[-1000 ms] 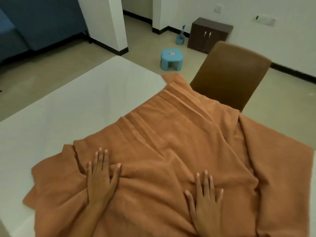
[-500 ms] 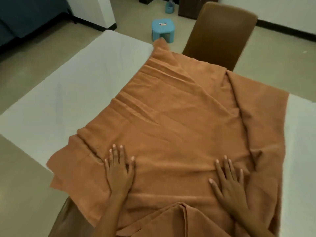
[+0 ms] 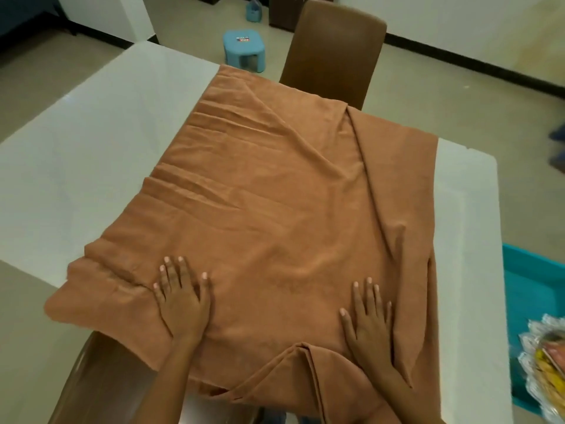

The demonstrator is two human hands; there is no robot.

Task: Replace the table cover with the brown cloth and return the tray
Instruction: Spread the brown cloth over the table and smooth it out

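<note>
Head view: we are pressing both palms flat on the brown cloth (image 3: 275,209), which is lying across the middle of the white table (image 3: 76,166) and still folded on itself. Our left hand (image 3: 183,301) is resting near the near-left corner of the cloth, fingers straight and spread, gripping nothing; our right hand (image 3: 368,319) is lying flat nearer the right edge, fingers likewise straight, pinching nothing.

What we are judging as risky: the cloth is hanging over the table's near edge, with a folded bunch (image 3: 305,368) drooping between our arms, so its weight could be dragging the whole piece toward us as we smooth. The long fold (image 3: 371,185) running along the right side could be getting pressed in as a crease. The table's left part and right edge are staying bare, so the cover is falling short unless unfolded.

Counting: one cloth, one table, two hands, two brown chairs (image 3: 333,53), one blue stool (image 3: 244,47), one teal bin (image 3: 532,301) beyond the right edge, one wrapped tray (image 3: 547,365) over it.
</note>
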